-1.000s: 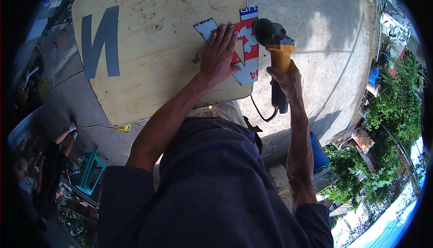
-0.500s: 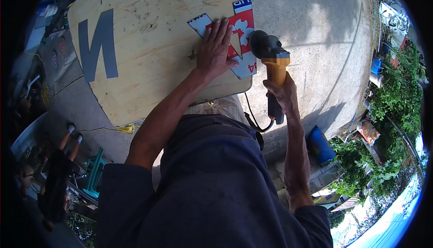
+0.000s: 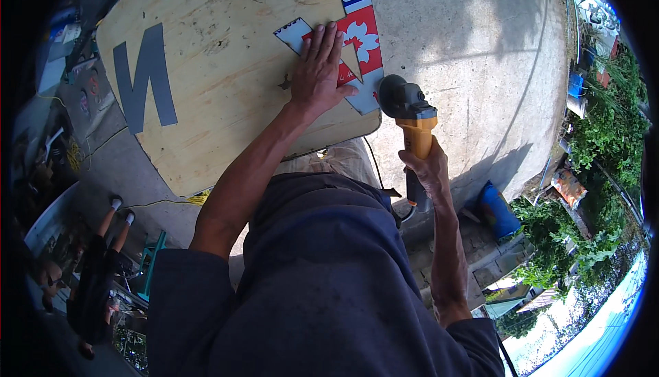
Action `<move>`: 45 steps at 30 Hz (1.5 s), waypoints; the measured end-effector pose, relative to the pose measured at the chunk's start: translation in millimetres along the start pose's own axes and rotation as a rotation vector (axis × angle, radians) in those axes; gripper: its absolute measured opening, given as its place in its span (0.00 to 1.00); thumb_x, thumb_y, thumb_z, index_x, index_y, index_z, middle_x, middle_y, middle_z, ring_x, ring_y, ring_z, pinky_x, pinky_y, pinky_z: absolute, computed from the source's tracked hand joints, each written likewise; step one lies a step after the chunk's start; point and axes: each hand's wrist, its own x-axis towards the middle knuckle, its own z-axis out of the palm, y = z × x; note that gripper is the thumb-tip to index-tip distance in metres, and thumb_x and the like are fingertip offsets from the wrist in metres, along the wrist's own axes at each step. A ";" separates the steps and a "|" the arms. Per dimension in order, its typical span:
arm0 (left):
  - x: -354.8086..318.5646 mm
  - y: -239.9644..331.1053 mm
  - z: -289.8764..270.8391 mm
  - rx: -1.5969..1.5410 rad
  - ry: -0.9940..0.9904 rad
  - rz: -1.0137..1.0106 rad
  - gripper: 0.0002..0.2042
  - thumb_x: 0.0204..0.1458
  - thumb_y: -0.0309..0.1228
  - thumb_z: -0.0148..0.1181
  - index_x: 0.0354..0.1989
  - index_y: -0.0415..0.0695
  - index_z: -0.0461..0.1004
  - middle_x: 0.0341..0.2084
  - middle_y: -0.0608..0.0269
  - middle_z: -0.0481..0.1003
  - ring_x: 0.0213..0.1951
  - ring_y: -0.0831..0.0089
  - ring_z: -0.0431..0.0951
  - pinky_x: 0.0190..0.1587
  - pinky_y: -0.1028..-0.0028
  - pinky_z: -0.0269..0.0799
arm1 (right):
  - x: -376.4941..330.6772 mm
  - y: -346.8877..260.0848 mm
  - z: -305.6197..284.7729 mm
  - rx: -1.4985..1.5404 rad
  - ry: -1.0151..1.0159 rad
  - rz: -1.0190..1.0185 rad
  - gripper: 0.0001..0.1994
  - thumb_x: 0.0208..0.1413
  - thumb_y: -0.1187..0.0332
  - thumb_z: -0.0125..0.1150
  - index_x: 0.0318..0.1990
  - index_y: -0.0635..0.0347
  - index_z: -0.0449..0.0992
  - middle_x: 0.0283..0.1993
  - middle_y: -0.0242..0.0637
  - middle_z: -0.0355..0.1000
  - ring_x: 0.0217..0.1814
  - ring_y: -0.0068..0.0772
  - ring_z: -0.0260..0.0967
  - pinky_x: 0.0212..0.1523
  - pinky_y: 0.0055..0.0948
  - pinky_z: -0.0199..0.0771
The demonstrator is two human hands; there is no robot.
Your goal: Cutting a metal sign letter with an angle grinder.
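Here the left hand [image 3: 319, 68] lies flat, fingers spread, pressing a red, white and blue printed sheet-metal piece [image 3: 357, 48] onto the pale plywood tabletop [image 3: 226, 82], near its right edge. The right hand [image 3: 427, 168] is closed around the yellow-and-grey angle grinder [image 3: 410, 113], whose head sits just beside the sheet's edge. A grey letter shape [image 3: 143, 78] lies well apart, to the left.

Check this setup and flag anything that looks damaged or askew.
The red printed sheet under the left hand has a triangular notch cut into it and overhangs the plywood board's edge. The angle grinder in the right hand sits beside that overhang.
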 end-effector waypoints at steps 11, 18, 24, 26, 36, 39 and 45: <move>0.1 -0.3 3.0 -0.004 0.005 -0.003 0.64 0.35 0.56 0.79 0.77 0.37 0.48 0.78 0.47 0.46 0.79 0.51 0.42 0.78 0.50 0.41 | -21.9 39.1 -3.8 0.024 0.000 0.068 0.26 0.44 0.56 0.73 0.46 0.65 0.73 0.31 0.41 0.78 0.31 0.34 0.79 0.35 0.32 0.79; 1.3 1.7 0.1 -0.026 0.000 -0.011 0.64 0.34 0.55 0.79 0.77 0.38 0.47 0.78 0.47 0.45 0.79 0.49 0.43 0.77 0.50 0.43 | -18.8 47.5 -20.6 -0.030 -0.035 0.111 0.27 0.44 0.58 0.73 0.48 0.66 0.73 0.34 0.40 0.78 0.31 0.31 0.78 0.34 0.31 0.79; -0.2 3.0 -2.8 -0.041 -0.001 -0.005 0.64 0.34 0.55 0.79 0.77 0.38 0.46 0.79 0.47 0.44 0.79 0.49 0.43 0.77 0.49 0.43 | 10.4 3.9 -40.5 0.441 -0.172 0.206 0.24 0.48 0.61 0.75 0.48 0.62 0.72 0.30 0.35 0.74 0.25 0.29 0.76 0.28 0.30 0.80; -0.5 3.0 -3.9 -0.037 -0.003 -0.010 0.64 0.34 0.54 0.79 0.77 0.38 0.47 0.78 0.47 0.45 0.79 0.49 0.43 0.77 0.49 0.43 | 34.4 -13.5 -45.4 0.441 -0.205 0.164 0.23 0.49 0.60 0.75 0.47 0.61 0.71 0.31 0.36 0.75 0.25 0.30 0.77 0.28 0.31 0.82; -1.8 6.5 -7.1 -0.062 0.004 -0.038 0.64 0.33 0.52 0.79 0.77 0.38 0.47 0.78 0.48 0.45 0.79 0.51 0.42 0.77 0.50 0.42 | 136.4 -105.4 -59.1 0.504 -0.484 0.044 0.21 0.50 0.66 0.72 0.49 0.61 0.71 0.31 0.38 0.76 0.25 0.33 0.78 0.28 0.32 0.84; -1.7 9.0 -8.2 -0.047 -0.002 -0.061 0.65 0.29 0.51 0.81 0.77 0.38 0.48 0.78 0.51 0.46 0.79 0.55 0.43 0.78 0.53 0.41 | 150.0 -112.4 -56.6 0.479 -0.514 0.044 0.21 0.51 0.65 0.71 0.51 0.60 0.72 0.31 0.38 0.76 0.25 0.33 0.78 0.28 0.33 0.84; -1.1 9.2 -11.2 -0.062 -0.011 -0.058 0.65 0.31 0.52 0.79 0.78 0.39 0.47 0.78 0.50 0.45 0.79 0.53 0.43 0.78 0.52 0.42 | 159.8 -119.2 -54.4 0.457 -0.546 0.050 0.21 0.51 0.64 0.71 0.50 0.59 0.72 0.30 0.37 0.76 0.25 0.32 0.78 0.27 0.33 0.84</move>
